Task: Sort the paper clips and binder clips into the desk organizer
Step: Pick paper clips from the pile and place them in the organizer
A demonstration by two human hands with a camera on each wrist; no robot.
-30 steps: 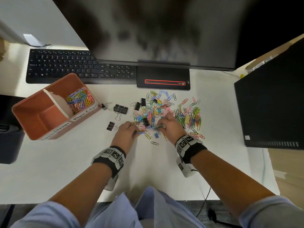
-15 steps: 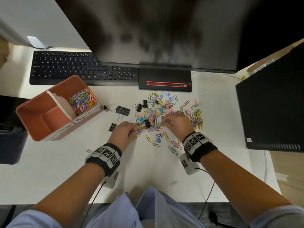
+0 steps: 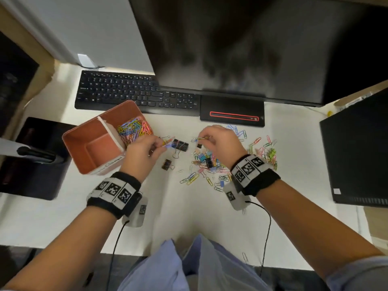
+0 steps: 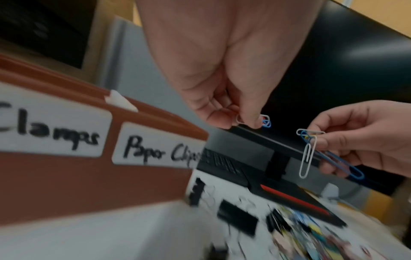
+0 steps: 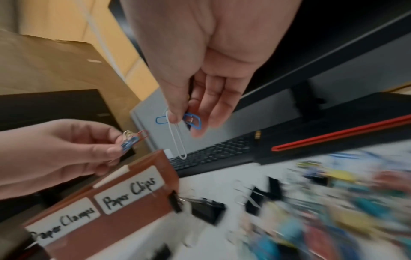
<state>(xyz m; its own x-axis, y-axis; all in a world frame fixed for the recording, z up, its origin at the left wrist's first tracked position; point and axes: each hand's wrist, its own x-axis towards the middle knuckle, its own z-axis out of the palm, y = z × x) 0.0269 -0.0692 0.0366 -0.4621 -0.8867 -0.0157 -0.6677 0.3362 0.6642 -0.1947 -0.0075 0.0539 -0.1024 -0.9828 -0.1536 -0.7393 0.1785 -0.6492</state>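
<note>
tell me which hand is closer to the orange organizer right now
Left. The left hand hovers beside the organizer, by its paper-clip compartment; the right hand is farther right, above the loose clip pile.

Desk organizer (image 5: 124, 227) labels read "Paper Clamps", "Paper Clips".

Both forearms reach forward, bare, each wrist wrapped in a black band with patterned marker squares. The left hand (image 3: 144, 152) is raised, palm down, thumb and fingers drawn together in a pinching grip on a few paper clips (image 4: 264, 121), blue and white among them. The right hand (image 3: 218, 141) is lifted at about the same height, well apart from the left, its thumb and forefinger pinching its own small cluster of paper clips (image 4: 311, 149), one white clip hanging down and a blue one angled beside it.
</note>
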